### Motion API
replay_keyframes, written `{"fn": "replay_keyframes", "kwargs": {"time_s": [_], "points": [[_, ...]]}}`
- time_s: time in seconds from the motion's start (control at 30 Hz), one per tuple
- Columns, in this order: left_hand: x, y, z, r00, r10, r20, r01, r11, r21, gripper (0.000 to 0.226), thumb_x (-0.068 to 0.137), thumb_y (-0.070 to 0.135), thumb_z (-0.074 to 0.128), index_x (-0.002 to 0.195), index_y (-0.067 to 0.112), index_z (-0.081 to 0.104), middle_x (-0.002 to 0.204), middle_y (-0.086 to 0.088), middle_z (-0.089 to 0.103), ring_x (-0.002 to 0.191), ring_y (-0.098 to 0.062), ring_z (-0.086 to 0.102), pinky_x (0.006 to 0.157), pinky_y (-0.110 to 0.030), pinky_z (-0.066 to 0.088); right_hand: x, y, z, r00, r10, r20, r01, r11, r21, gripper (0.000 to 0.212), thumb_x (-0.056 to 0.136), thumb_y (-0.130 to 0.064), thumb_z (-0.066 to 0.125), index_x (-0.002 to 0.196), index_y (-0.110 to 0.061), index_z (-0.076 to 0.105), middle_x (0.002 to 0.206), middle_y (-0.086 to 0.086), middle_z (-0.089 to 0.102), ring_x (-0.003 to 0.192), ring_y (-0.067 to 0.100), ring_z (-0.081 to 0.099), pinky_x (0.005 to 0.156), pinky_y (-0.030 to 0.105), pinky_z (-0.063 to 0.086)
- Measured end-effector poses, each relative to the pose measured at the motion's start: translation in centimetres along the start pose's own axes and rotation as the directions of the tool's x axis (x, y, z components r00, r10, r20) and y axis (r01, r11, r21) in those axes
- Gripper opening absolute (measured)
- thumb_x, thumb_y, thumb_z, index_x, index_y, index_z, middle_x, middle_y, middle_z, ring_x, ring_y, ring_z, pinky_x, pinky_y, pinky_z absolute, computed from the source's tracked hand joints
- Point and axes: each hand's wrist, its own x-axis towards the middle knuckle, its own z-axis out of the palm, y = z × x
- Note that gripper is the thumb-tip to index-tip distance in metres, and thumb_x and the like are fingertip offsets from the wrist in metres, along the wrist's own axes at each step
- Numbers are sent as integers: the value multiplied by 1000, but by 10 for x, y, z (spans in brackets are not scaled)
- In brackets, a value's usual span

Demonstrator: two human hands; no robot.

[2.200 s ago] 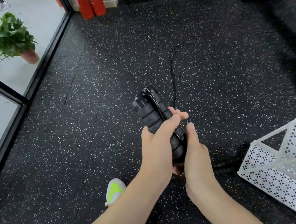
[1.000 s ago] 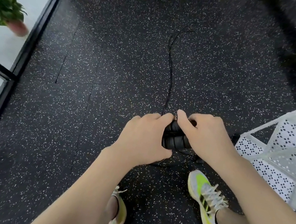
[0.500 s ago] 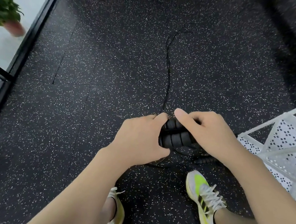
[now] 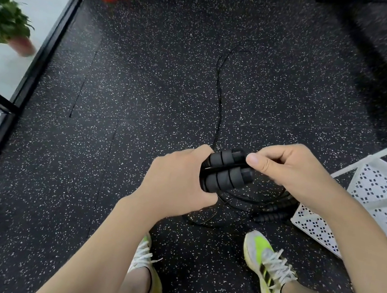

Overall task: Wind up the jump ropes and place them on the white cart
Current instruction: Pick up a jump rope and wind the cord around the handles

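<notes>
Head view is showing the white cart [image 4: 383,191] standing at the right, and no rope is visible on the part of it in view. One jump rope cord [image 4: 218,92] is trailing loose across the floor [image 4: 121,84], so winding is only beginning, I judge. Two foam handles [image 4: 226,170] are lying side by side between the hands. Left hand [image 4: 176,184] is grasping them; right hand [image 4: 292,169] is pinching their other end.

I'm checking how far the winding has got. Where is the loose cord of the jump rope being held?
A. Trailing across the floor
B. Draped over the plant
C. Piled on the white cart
A: the cord runs from the paired handles away across the speckled floor.
</notes>
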Motion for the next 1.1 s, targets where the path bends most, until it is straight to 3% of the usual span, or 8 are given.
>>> {"fn": "replay_keyframes", "kwargs": {"time_s": [0.17, 0.27, 0.43, 0.53, 0.63, 0.83, 0.93, 1.1], "points": [[-1, 1, -2, 999, -38, -17, 36, 994, -106, 38, 69, 41, 73, 90, 35, 41, 76, 13, 59, 70, -5, 55, 67, -32, 45, 4, 9, 8, 999, -9, -36, 17, 975, 220, 25, 84, -39, 66, 86, -18, 78, 65, -1, 63, 59, 12, 48, 53, 21, 38], [0, 2, -1, 995, -102, 16, 103, 958, -268, 35, 66, 39, 75, 89, 34, 50, 75, 11, 64, 69, -12, 60, 67, -33, 51, 5, 15, 23, 994, -10, -113, 51, 930, 365, 19, 89, -28, 63, 92, -15, 76, 68, 3, 67, 59, 13, 57, 53, 22, 44], [2, 11, 3, 983, -175, 59, 182, 862, -473, 29, 64, 41, 73, 84, 34, 55, 72, 16, 65, 58, 0, 55, 58, -23, 43, 3, 18, 62, 948, 81, -307, 81, 872, 482, 18, 103, -13, 53, 96, -10, 70, 70, 6, 70, 59, 13, 64, 50, 26, 51], [6, 14, 9, 973, -228, 29, 215, 860, -463, 29, 67, 47, 74, 88, 34, 58, 76, 16, 68, 69, 0, 61, 64, -27, 48, -2, 15, 79, 931, 108, -349, 22, 937, 349, 25, 107, -15, 49, 97, -21, 70, 74, -2, 73, 59, 12, 68, 54, 30, 58], [8, 10, 10, 953, -301, -40, 276, 912, -302, 28, 71, 42, 72, 87, 31, 52, 75, 11, 65, 71, -11, 61, 65, -33, 48, -6, 14, 84, 955, 54, -290, -53, 999, 11, 23, 108, -21, 45, 95, -24, 65, 65, 1, 69, 46, 7, 59, 50, 21, 47], [6, 4, 18, 947, -250, -199, 262, 964, 37, 29, 82, 37, 65, 104, 31, 46, 86, 10, 57, 76, -23, 51, 66, -34, 38, -8, 5, 80, 988, 71, -135, -123, 894, -431, 22, 102, -28, 50, 84, -16, 52, 67, 4, 62, 50, 17, 58, 47, 28, 45], [8, -3, 23, 952, -212, -220, 249, 955, 160, 29, 88, 38, 64, 102, 29, 40, 90, 6, 55, 74, -23, 46, 63, -34, 33, -13, -5, 74, 996, 52, -69, -80, 860, -503, 17, 99, -29, 53, 87, -18, 59, 68, -1, 63, 55, 16, 62, 57, 37, 54], [10, -7, 29, 979, -98, -176, 150, 938, 311, 35, 88, 37, 67, 114, 28, 45, 98, 5, 58, 83, -23, 56, 66, -34, 34, -14, -14, 54, 999, 37, 40, -15, 894, -449, 20, 97, -27, 62, 115, -33, 65, 99, -14, 71, 78, 4, 66, 72, 25, 54]]}}
